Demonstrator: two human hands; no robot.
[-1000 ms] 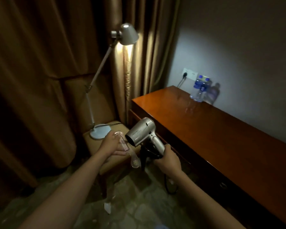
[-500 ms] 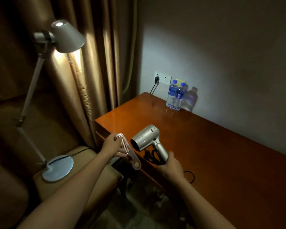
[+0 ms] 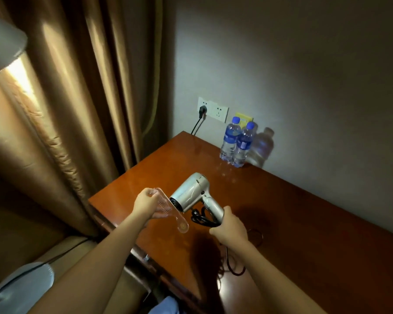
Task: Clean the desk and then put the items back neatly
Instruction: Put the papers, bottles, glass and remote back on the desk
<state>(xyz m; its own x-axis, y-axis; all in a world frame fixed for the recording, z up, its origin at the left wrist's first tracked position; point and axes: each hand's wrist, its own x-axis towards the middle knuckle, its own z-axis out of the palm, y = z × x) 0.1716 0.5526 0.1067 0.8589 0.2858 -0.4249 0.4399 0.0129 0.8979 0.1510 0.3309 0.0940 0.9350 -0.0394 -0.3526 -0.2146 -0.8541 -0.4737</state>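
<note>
My right hand (image 3: pixel 230 227) grips the handle of a silver hair dryer (image 3: pixel 190 194), held above the left end of the brown wooden desk (image 3: pixel 304 223), nozzle pointing left. Its black cord (image 3: pixel 201 217) hangs bundled under the handle and trails over the desk's front edge. My left hand (image 3: pixel 145 206) holds a clear plastic comb (image 3: pixel 168 209) just left of the dryer, the comb's round end pointing down over the desk.
Two blue-capped water bottles (image 3: pixel 235 142) stand at the back of the desk by the wall. A wall socket (image 3: pixel 212 109) with a black plug sits above the desk corner. A lamp base (image 3: pixel 23 288) rests on a stool at lower left; curtains hang behind.
Both hands have carried the hair dryer and comb from beside the stool to above the desk's left end. The view has swung right toward the desk and wall.
</note>
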